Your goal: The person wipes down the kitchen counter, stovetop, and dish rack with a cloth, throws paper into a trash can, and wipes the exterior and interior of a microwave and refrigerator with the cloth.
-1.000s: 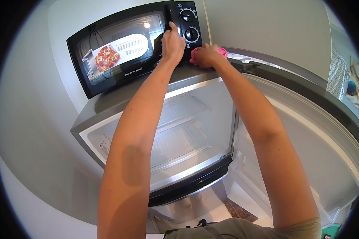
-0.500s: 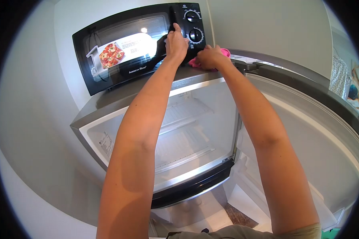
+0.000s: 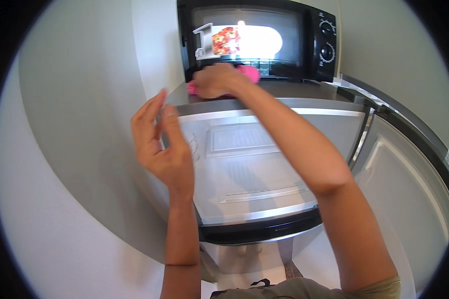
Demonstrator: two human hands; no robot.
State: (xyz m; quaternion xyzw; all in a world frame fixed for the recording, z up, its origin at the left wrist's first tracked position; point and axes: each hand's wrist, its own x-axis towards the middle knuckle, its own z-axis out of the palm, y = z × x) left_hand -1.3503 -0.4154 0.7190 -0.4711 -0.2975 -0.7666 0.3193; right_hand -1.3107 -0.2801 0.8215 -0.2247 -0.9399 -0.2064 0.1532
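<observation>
My right hand (image 3: pixel 215 80) is closed on a bright pink cloth (image 3: pixel 249 73) and presses it against the top of the refrigerator (image 3: pixel 294 90), just in front of the microwave oven (image 3: pixel 294 30). Parts of the cloth stick out on both sides of the hand; the grip itself is slightly blurred. My left hand (image 3: pixel 159 144) is raised in the air at the fridge's left front corner, fingers apart and holding nothing. Below the hands, the upper compartment (image 3: pixel 254 169) stands open, with a clear shelf piece showing inside.
The compartment door (image 3: pixel 409 174) is swung wide to the right. A grey wall (image 3: pixel 85 124) runs close along the left side, and a beige panel (image 3: pixel 394 50) rises at the right behind the door. A black lower door edge (image 3: pixel 264 229) crosses beneath the compartment.
My right hand has carried the pink cloth leftward along the fridge top. My left hand has come off the microwave's front and dropped to the left. The view has turned left.
</observation>
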